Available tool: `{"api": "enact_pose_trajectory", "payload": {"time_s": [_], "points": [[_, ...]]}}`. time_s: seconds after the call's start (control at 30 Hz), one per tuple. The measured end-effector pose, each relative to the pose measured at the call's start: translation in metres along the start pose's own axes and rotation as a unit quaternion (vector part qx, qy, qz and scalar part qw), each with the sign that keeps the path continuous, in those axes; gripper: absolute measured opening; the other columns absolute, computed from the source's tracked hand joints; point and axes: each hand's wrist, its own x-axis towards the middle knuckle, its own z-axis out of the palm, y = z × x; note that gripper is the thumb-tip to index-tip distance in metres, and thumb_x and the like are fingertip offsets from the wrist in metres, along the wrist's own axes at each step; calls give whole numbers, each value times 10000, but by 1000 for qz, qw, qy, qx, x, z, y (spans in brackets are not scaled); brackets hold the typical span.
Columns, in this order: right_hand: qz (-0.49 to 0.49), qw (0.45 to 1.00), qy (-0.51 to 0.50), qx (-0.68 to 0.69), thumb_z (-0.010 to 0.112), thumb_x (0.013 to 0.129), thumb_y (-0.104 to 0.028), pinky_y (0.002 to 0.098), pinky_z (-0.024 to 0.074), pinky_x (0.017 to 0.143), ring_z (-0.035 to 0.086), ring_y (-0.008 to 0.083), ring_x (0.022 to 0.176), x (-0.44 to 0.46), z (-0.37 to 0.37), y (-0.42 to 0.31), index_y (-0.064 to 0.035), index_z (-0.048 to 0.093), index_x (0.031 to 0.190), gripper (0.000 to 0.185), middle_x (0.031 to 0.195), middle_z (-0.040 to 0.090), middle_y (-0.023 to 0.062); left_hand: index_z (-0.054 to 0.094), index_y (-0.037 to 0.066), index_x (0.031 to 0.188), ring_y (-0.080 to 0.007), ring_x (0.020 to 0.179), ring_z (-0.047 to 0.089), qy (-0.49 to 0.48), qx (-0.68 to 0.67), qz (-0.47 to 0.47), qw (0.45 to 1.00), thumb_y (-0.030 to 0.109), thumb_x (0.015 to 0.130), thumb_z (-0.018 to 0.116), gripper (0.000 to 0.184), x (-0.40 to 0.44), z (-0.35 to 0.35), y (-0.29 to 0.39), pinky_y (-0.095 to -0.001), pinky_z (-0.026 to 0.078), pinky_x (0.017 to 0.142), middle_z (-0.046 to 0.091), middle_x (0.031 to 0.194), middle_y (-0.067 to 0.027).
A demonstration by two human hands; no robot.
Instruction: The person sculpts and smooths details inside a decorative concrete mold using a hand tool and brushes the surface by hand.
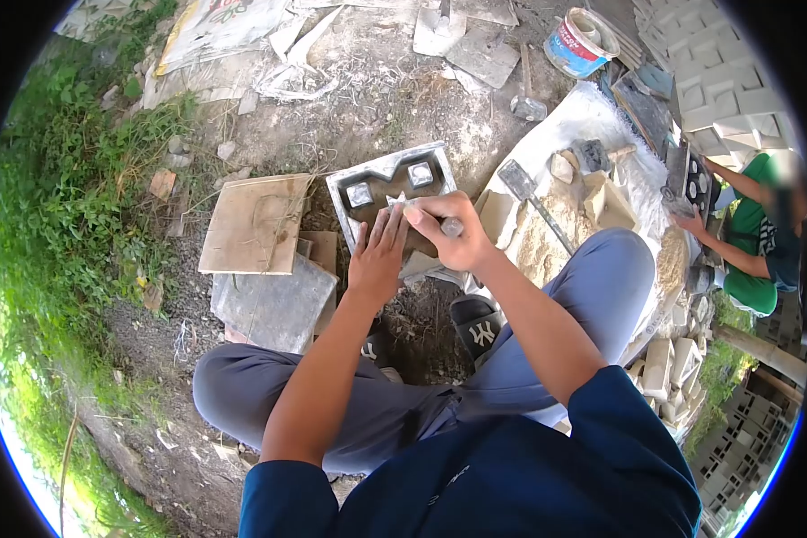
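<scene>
In front of my feet sits a square grey mould [386,161] with raised blocks in its corners and a star-shaped piece near its middle. My left hand [378,255] lies over the near part of the mould with its fingers stretched out flat, close to the star. My right hand [462,247] is closed around a tool handle [453,227], whose round end points up between the fingers. The tool's working end is hidden behind my hands.
Boards [255,224] are stacked left of the mould. To the right, a sandy heap [547,247] lies on a white sheet [592,112] with a flat trowel-like tool [517,179]. A paint bucket [576,54] stands behind. A co-worker [749,238] holds another mould [688,184] at right.
</scene>
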Motion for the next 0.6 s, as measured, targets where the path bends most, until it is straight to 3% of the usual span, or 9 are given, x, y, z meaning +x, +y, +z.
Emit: {"api": "enact_pose_trajectory", "payload": {"time_s": [0.07,0.13,0.17,0.2,0.3,0.47,0.6], "points": [[28,1000,2,-10,643,987,-145,350,335,556,371,178,570,4,-9,11,63,503,729,360,601,417,127,141,119,1631,-257,1567,158,18,3,15,1000,139,772,793,1078,3,8,-4,-474,169,1271,130,1705,-53],[20,995,66,67,633,985,-125,330,344,581,367,172,583,10,-18,-1,62,469,717,366,591,392,96,143,96,1622,-297,1570,130,74,23,33,996,282,702,892,1201,7,22,-8,-493,160,1270,143,1697,-96],[18,990,103,98,607,993,-103,303,327,546,346,134,552,8,-19,-10,37,428,664,401,581,362,30,92,102,1631,-292,1570,129,82,39,31,995,290,692,901,1254,9,29,-10,-492,174,1267,116,1705,-76],[18,990,101,98,607,993,-103,303,327,546,346,134,552,8,-23,-20,37,428,664,401,581,362,30,92,102,1631,-292,1570,129,82,38,29,995,290,692,901,1254,9,28,-11,-492,174,1267,116,1705,-76],[-61,973,110,192,568,1016,-107,268,271,461,349,73,494,5,-29,-38,-18,430,609,439,575,393,-9,95,104,1632,-291,1571,125,78,36,32,996,294,684,906,1262,6,29,-10,-494,173,1268,120,1703,-80],[2,966,121,227,557,1034,-121,276,279,461,366,91,481,-9,-25,-32,0,452,610,453,548,450,21,100,98,1629,-295,1570,127,83,25,34,996,283,671,915,1272,9,30,-10,-496,173,1268,124,1701,-85],[-8,989,44,137,580,1027,-91,306,312,459,428,126,478,-11,-18,-22,34,454,630,435,569,500,55,108,96,1628,-294,1570,124,62,11,31,998,290,670,915,1268,4,21,-7,-497,172,1268,122,1701,-87]]}}
